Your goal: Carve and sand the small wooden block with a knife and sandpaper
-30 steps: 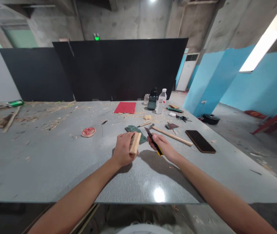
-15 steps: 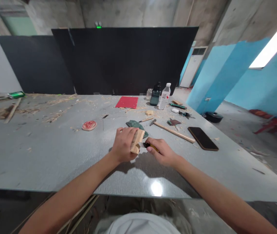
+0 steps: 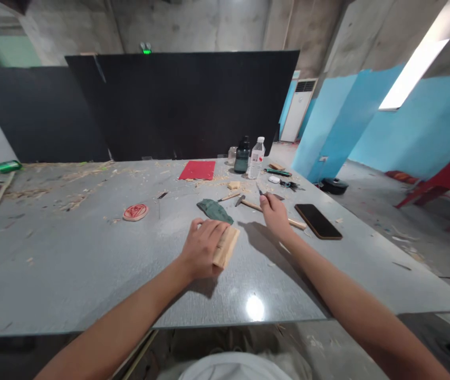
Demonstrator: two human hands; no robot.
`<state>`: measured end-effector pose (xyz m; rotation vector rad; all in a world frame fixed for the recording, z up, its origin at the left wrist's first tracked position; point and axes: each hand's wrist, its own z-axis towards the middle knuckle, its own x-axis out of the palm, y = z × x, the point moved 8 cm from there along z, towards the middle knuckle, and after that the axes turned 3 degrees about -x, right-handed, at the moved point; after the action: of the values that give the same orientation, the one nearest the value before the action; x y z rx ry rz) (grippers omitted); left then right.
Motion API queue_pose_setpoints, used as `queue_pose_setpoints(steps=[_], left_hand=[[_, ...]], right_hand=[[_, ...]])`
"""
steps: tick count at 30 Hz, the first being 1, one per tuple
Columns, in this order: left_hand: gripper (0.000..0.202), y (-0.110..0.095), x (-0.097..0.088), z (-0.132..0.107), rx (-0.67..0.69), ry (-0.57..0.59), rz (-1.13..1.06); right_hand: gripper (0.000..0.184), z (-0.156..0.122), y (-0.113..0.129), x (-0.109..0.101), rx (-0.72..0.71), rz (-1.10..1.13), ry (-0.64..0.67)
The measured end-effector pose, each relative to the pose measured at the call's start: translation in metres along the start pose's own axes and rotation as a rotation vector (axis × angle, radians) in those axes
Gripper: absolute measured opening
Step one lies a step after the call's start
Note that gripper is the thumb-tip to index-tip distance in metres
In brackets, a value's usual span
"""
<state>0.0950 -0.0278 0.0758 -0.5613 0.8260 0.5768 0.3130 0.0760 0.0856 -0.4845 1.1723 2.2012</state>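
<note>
My left hand (image 3: 204, 247) is wrapped around a pale wooden block (image 3: 227, 249) just above the table, near its front edge. The block's end and one side show; the palm hides the rest. Farther forward and to the right, my right hand (image 3: 276, 215) is closed on a knife (image 3: 260, 188), its thin blade pointing away from me. Most of the knife's handle is covered by the fingers. Beneath that hand lies a hammer (image 3: 251, 205), its wooden handle partly hidden. Beyond the block is a dark green cloth-like piece (image 3: 216, 210).
A phone (image 3: 318, 221) lies right of my right hand. Behind are a clear water bottle (image 3: 256, 159), a dark bottle (image 3: 242, 157), a red sheet (image 3: 197, 170) and a small wood piece (image 3: 233, 185). A round red-marked disc (image 3: 135, 212) lies left; wood shavings litter the grey table (image 3: 82, 253).
My right hand has drawn the knife away from the block and moved forward and right, over the hammer handle. My left hand still holds the block, now turned. The view has shifted slightly right.
</note>
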Motion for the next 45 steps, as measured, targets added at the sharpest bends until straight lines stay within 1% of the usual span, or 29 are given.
queue_pose_setpoints(steps=[1, 3, 5, 8, 10, 13, 19, 23, 27, 31, 33, 35, 38, 39, 40, 42, 45], left_hand=[[0.077, 0.001, 0.002, 0.001, -0.019, -0.011, -0.027], [0.071, 0.01, 0.003, 0.003, -0.094, -0.067, -0.072], [0.067, 0.023, 0.002, 0.004, -0.166, -0.128, -0.091], [0.064, 0.038, -0.002, 0.001, -0.211, -0.174, -0.088], [0.065, 0.041, -0.005, -0.001, -0.214, -0.189, -0.087], [0.067, 0.036, -0.01, -0.001, -0.193, -0.195, -0.086], [0.067, 0.023, -0.013, 0.001, -0.145, -0.162, -0.072], [0.065, 0.018, -0.012, 0.004, -0.121, -0.11, -0.061], [0.055, 0.026, -0.008, 0.01, -0.178, -0.097, -0.036], [0.044, 0.039, -0.004, 0.015, -0.239, -0.077, 0.003], [0.044, 0.04, -0.004, 0.014, -0.253, -0.071, 0.031], [0.05, 0.03, -0.003, 0.01, -0.223, -0.05, 0.05], [0.068, 0.004, 0.001, 0.006, -0.1, 0.012, 0.055], [0.07, -0.002, 0.002, 0.006, -0.064, 0.017, 0.064], [0.07, -0.004, 0.002, 0.007, -0.059, -0.001, 0.075], [0.067, 0.003, -0.003, 0.01, -0.099, -0.066, 0.102], [0.064, 0.025, -0.01, 0.013, -0.18, -0.131, 0.134]], right_hand=[[0.043, -0.001, 0.0, -0.002, -0.002, 0.012, 0.0], [0.043, -0.011, 0.011, 0.004, -0.044, 0.057, 0.056], [0.043, -0.027, 0.033, 0.018, -0.111, 0.119, 0.16], [0.042, -0.054, 0.067, 0.041, -0.197, 0.207, 0.325], [0.04, -0.067, 0.082, 0.049, -0.236, 0.245, 0.407], [0.037, -0.077, 0.092, 0.052, -0.277, 0.268, 0.466], [0.036, -0.08, 0.091, 0.052, -0.336, 0.234, 0.494], [0.041, -0.068, 0.086, 0.047, -0.353, 0.138, 0.461], [0.043, -0.051, 0.076, 0.046, -0.297, 0.014, 0.406], [0.04, -0.043, 0.066, 0.057, -0.22, -0.057, 0.35], [0.037, -0.036, 0.054, 0.06, -0.175, -0.076, 0.317], [0.036, -0.024, 0.036, 0.054, -0.111, -0.091, 0.262], [0.039, -0.003, 0.004, 0.029, -0.006, -0.109, 0.144], [0.04, 0.0, -0.001, 0.02, 0.012, -0.108, 0.109], [0.041, 0.001, -0.003, 0.014, 0.014, -0.1, 0.087], [0.041, -0.006, 0.007, 0.012, -0.027, -0.06, 0.104], [0.035, -0.032, 0.044, 0.032, -0.142, 0.036, 0.249]])
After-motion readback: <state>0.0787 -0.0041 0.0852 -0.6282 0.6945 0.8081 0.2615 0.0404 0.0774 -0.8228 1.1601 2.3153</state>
